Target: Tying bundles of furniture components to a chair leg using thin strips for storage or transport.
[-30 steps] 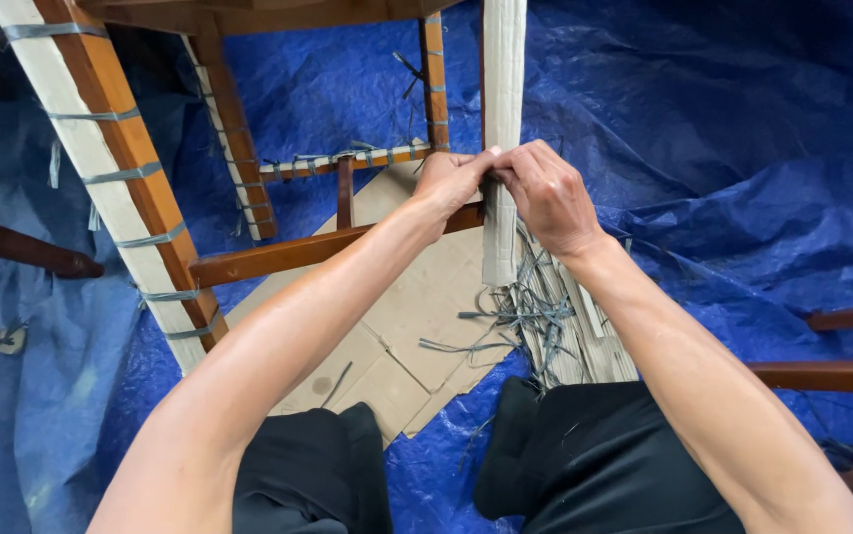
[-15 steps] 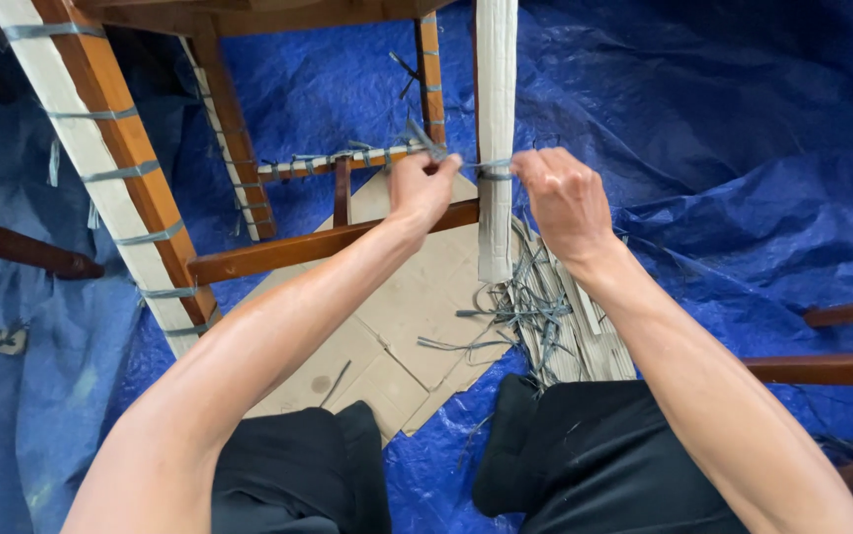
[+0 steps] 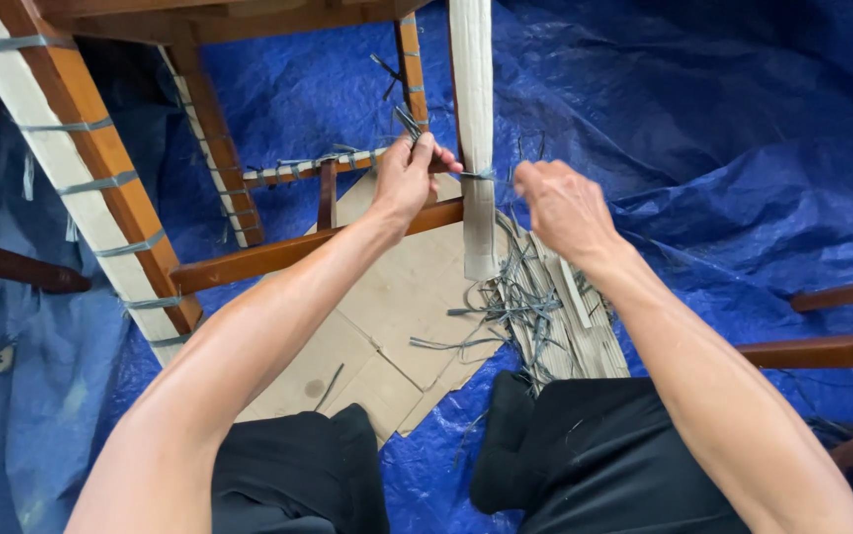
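Head view: the left hand pinches grey strap ends; the right hand's grip closes on a band around the padded chair leg between them. Many cut strips lie below; several legs remain bound.

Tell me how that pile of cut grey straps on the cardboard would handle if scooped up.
The cut grey straps look thin and curled, so probably light and springy. They lie tangled, so they would likely lift in clumps and shed loose pieces. Their flat, shiny look suggests they may slip on the cardboard.
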